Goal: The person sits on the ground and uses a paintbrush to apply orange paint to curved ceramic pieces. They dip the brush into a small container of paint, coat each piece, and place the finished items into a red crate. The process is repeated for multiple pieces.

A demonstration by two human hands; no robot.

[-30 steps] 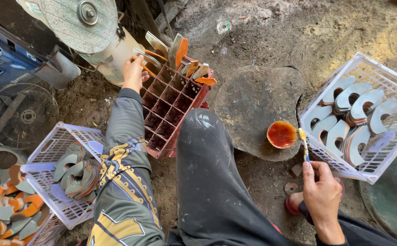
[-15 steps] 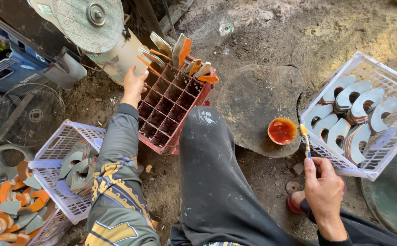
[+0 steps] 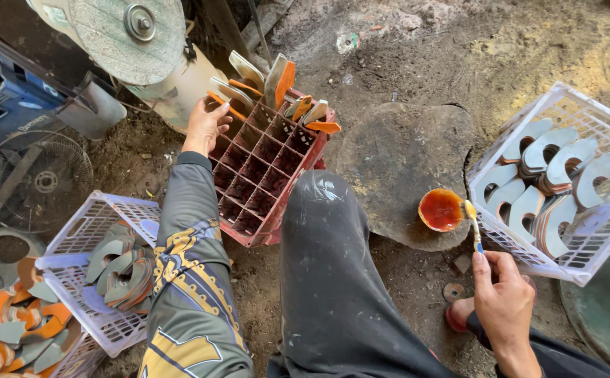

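Head view looks down on a person seated on a dirt floor, one grey-trousered knee raised in the middle. A red divided crate (image 3: 263, 168) leans tilted just left of that knee. The left hand (image 3: 206, 122) rests at the crate's upper left rim, fingers loosely curled around an orange-edged metal piece (image 3: 224, 105) that stands in a corner cell; more curved pieces, grey and orange, stick up from the far row of cells, while the nearer cells look empty.

Right of the crate lies a flat round stone (image 3: 403, 164), and on its near right edge sits a small bowl of orange paint (image 3: 441, 209). The right hand (image 3: 504, 297), farther right and nearer the camera, pinches a thin brush (image 3: 473, 224) whose yellowish tip lies just beside the bowl. Beyond the brush a white basket (image 3: 599, 259) holds grey crescent-shaped pieces (image 3: 543, 175) standing in rows.

Left of the crate and nearer the camera, a second white basket (image 3: 74, 231) holds a loose heap of similar pieces, with orange-painted ones piled beside it. Above the crate's far left corner hangs a grey grinding disc (image 3: 130, 35). Bare dirt lies open beyond the stone.
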